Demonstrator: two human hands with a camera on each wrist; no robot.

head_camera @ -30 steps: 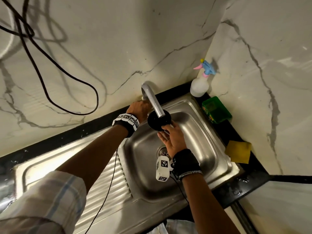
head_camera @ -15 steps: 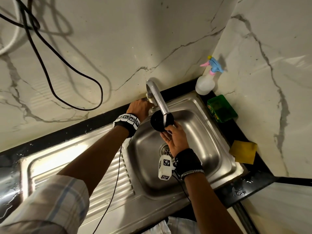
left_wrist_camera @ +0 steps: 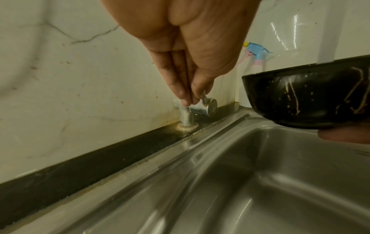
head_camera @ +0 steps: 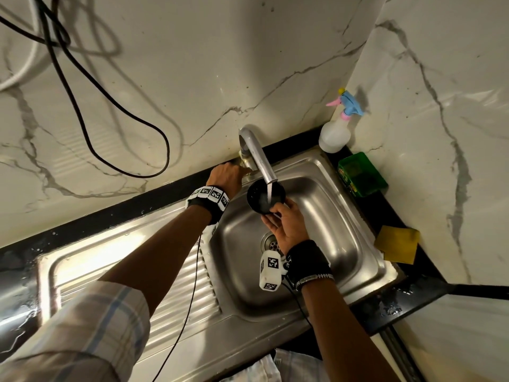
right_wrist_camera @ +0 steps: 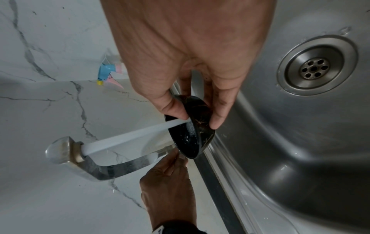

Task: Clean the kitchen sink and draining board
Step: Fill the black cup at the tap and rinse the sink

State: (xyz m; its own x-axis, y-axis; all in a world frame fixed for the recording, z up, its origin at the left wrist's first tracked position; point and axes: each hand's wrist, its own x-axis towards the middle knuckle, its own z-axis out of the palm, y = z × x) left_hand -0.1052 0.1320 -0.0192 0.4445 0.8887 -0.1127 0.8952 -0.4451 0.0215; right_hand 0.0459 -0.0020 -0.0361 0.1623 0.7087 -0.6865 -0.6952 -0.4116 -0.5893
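— So, starting left: how does the ribbed stainless-steel draining board (head_camera: 82, 268) look?

— Shiny, with glare. Beside it the left hand (head_camera: 226, 176) pinches the small chrome tap lever (left_wrist_camera: 205, 105) at the wall.

— And the basin?

— The rectangular stainless-steel sink (head_camera: 325, 216) is wet, its round drain (right_wrist_camera: 315, 68) uncovered. Above it the right hand (head_camera: 286, 226) grips a small black gold-veined bowl (head_camera: 263, 198) by the rim, under the white water stream (right_wrist_camera: 136, 136) running from the curved chrome spout (head_camera: 257, 154).
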